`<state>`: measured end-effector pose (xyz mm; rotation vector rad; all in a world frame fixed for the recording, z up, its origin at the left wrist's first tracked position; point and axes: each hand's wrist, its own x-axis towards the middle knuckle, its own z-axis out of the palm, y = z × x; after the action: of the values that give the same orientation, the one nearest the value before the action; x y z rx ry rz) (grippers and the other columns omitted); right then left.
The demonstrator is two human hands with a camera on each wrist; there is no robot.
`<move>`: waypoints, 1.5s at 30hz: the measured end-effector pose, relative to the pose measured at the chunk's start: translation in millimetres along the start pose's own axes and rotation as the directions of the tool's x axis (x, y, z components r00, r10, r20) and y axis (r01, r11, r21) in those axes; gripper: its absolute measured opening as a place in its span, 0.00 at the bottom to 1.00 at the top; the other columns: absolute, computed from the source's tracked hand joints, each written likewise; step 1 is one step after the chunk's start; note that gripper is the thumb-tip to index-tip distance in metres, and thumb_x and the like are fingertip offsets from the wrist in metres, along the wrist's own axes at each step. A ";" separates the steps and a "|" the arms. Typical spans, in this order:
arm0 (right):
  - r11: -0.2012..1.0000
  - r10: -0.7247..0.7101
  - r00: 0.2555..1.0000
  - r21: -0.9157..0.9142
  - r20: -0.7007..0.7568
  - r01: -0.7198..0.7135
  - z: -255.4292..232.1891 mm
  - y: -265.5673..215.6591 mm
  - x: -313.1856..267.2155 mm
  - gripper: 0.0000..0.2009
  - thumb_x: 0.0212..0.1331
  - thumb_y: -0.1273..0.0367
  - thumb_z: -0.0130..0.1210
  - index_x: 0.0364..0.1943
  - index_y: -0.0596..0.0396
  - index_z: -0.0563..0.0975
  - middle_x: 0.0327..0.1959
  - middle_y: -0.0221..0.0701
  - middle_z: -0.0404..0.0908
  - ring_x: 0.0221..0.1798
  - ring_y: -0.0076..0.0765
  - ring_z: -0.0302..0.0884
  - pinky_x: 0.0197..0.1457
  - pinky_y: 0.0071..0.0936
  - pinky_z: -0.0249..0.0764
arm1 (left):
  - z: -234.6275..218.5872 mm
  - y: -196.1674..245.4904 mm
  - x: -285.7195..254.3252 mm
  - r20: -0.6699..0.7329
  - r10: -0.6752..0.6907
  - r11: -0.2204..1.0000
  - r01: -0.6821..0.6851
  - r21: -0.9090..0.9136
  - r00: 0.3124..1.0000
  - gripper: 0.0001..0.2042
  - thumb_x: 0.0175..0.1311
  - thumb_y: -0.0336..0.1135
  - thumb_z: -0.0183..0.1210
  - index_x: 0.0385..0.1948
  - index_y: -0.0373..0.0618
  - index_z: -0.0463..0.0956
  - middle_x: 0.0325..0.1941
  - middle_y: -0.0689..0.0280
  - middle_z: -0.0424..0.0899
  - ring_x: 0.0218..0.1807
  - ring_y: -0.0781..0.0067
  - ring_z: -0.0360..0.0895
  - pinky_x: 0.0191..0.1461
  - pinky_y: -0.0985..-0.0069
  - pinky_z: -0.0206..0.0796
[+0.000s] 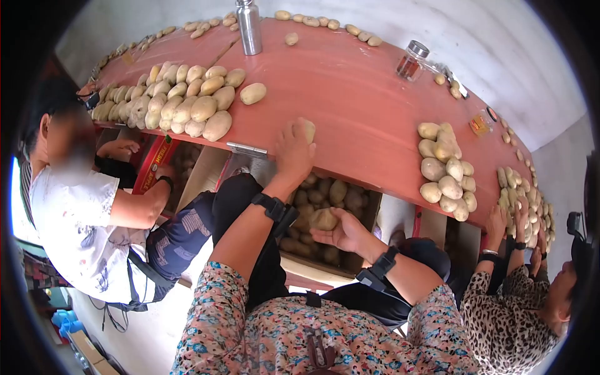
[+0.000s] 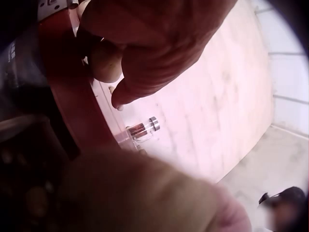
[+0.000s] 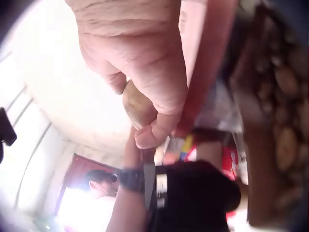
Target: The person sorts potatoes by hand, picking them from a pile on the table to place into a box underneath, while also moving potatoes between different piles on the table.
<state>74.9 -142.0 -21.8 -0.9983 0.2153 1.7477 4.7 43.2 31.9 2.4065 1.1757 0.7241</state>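
My left hand (image 1: 294,153) reaches over the table's near edge and grips a potato (image 1: 306,129) at its fingertips. In the left wrist view, the same potato (image 2: 106,62) shows between the fingers, partly covered by them. My right hand (image 1: 347,235) holds another potato (image 1: 324,219) between thumb and fingers, above a box (image 1: 374,215) full of potatoes. The right wrist view has this potato (image 3: 137,104) in the curled fingers. To the left of my left hand, a lone potato (image 1: 253,94) lies beside a broad group of potatoes (image 1: 181,100) on the red table (image 1: 337,94).
A steel bottle (image 1: 249,28) and a lidded glass jar (image 1: 412,60) stand toward the back. More potatoes (image 1: 447,169) are grouped at the right. People sit on both sides: one in a white shirt (image 1: 75,206), another in a leopard-print top (image 1: 512,319). A metal hinge (image 1: 247,149) sits at the edge.
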 end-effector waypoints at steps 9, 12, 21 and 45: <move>0.993 -0.067 0.992 -0.089 0.108 0.077 15.2 -1.6 2.7 0.33 0.62 0.46 0.38 0.58 0.62 0.57 0.53 0.50 0.68 0.56 0.50 0.68 0.56 0.45 0.67 | -55.7 8.1 -45.6 0.331 -0.109 0.374 0.347 -0.860 0.937 0.23 0.61 0.41 0.49 0.55 0.36 0.63 0.48 0.54 0.76 0.44 0.62 0.76 0.45 0.71 0.68; 0.997 -0.070 0.956 -0.016 0.285 0.078 29.3 5.8 -12.2 0.31 0.61 0.46 0.42 0.57 0.57 0.60 0.52 0.46 0.69 0.54 0.48 0.69 0.54 0.45 0.68 | -52.1 8.5 -90.2 0.501 -0.057 0.341 0.489 -0.803 0.864 0.25 0.60 0.42 0.50 0.56 0.34 0.61 0.50 0.53 0.74 0.48 0.64 0.75 0.46 0.73 0.68; 0.975 -0.085 0.994 -0.202 0.069 0.097 -25.4 27.2 14.4 0.14 0.64 0.59 0.41 0.50 0.47 0.65 0.47 0.35 0.69 0.48 0.42 0.71 0.50 0.48 0.69 | 6.4 -8.1 -134.8 0.585 0.221 0.971 -0.118 -0.209 0.780 0.20 0.58 0.36 0.50 0.50 0.34 0.68 0.50 0.43 0.71 0.55 0.47 0.68 0.57 0.65 0.60; 0.757 0.047 0.972 -0.643 0.230 0.115 33.6 16.5 -24.9 0.15 0.62 0.60 0.45 0.44 0.57 0.70 0.38 0.31 0.75 0.39 0.27 0.74 0.42 0.28 0.71 | -95.6 16.6 -98.2 0.499 0.255 -0.409 0.560 -0.721 0.828 0.29 0.69 0.53 0.33 0.55 0.33 0.64 0.58 0.48 0.68 0.61 0.53 0.65 0.63 0.59 0.59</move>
<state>45.7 -147.1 12.1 -1.2551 -0.6160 1.9264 -92.6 -36.2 89.3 0.5319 0.1623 0.4672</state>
